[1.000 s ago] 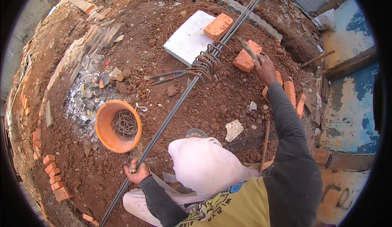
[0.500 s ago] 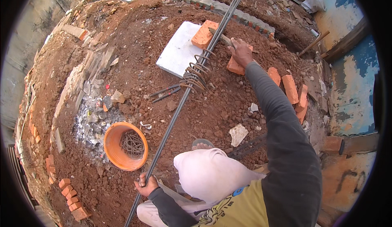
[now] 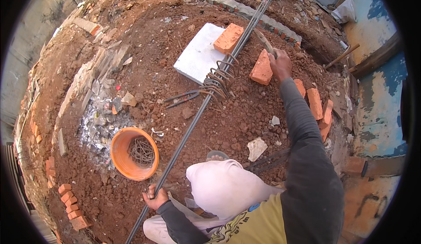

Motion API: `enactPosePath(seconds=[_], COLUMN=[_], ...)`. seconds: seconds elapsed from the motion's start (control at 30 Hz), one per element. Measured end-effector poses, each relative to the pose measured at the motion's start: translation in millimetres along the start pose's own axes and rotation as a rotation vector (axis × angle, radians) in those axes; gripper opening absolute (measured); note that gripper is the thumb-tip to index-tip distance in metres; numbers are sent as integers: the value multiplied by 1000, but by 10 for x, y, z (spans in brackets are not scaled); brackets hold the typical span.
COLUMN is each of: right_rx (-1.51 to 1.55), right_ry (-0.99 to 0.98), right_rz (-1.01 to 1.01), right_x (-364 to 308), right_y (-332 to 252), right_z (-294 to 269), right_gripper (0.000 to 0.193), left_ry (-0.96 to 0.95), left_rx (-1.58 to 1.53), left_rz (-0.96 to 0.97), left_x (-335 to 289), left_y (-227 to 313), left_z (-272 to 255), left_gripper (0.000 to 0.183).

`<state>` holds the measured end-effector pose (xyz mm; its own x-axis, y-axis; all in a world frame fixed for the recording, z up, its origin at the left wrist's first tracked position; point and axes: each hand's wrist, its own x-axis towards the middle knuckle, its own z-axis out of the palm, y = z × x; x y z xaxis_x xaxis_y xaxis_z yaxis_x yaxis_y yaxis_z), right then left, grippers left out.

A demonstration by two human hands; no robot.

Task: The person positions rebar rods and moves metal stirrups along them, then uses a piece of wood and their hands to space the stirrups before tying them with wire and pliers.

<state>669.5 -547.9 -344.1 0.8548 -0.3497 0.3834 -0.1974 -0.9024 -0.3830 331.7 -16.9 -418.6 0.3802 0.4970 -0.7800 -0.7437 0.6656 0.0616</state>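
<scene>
My left hand [image 3: 155, 197] is wrapped round a bundle of long steel rods [image 3: 186, 135], which slants from lower left to upper right. Bent steel stirrups [image 3: 215, 83] are bunched round the bundle's middle. In my right hand [image 3: 280, 64] is a short wooden stick [image 3: 264, 40], its far end pointing up and left toward the rods, apart from them. Just below that hand, an orange brick [image 3: 262, 68] lies on the soil. Across the bundle, another brick [image 3: 229, 38] rests at the edge of a white slab [image 3: 196, 54]. Dark pincers [image 3: 182, 98] lie on the soil beside the stirrups.
An orange bucket [image 3: 119, 164] holding bent steel pieces stands left of the rods. Several bricks [image 3: 314, 103] lie by my right arm, more [image 3: 69, 200] at lower left. A pale stone [image 3: 256, 149] is near my foot. A painted wall [image 3: 379, 99] bounds the right side.
My right hand has drawn the stick back to the right, away from the rods, uncovering more of the brick below it. The left hand keeps its hold. The view has shifted slightly.
</scene>
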Motion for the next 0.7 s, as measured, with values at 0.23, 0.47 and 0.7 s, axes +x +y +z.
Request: enactPosePath(seconds=[0.23, 0.47, 0.7], right_rx=[-38, -39, 98], right_ry=[61, 29, -197], right_rz=[62, -23, -56], right_x=[1, 6, 502], right_y=[139, 83, 321], right_z=[50, 128, 127], right_gripper=[39, 39, 42], left_ry=[48, -2, -123], left_rx=[18, 11, 43], left_rz=[19, 2, -99], left_x=[-17, -23, -98], left_y=[-102, -57, -93], left_z=[-32, -62, -64], left_gripper=[43, 41, 34])
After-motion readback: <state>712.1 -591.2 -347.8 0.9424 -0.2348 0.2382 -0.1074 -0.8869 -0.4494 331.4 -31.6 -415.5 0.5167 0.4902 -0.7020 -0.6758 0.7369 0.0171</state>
